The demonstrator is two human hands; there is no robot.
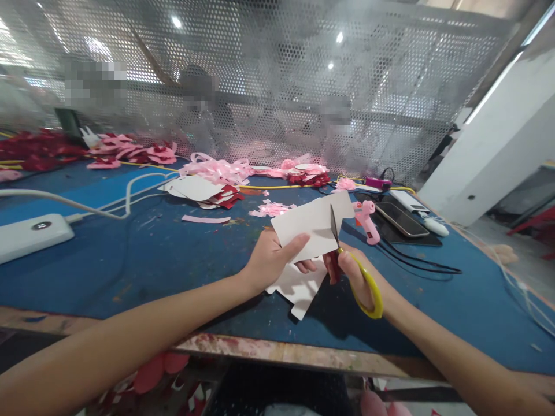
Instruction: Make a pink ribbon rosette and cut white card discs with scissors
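Observation:
A white card [303, 225] is pinched in my left hand [273, 257], its thumb on top and its fingers underneath. My right hand [358, 274] is closed around the yellow handles of the scissors [370, 297]. One dark blade lies over the right part of the card, pointing away from me. Below the hands, another white cut-out [299, 297] lies on the blue table, partly hidden by them. A pink glue gun [367, 222] rests just beyond the card's right end.
Stacked white and red cut-outs [195, 189] and pink ribbon [217, 169] lie at the back. A phone [401, 218] and black cable [416, 264] are right. A white power bank [34, 236] sits left. Perforated metal [269, 86] stands behind the blue table [173, 260].

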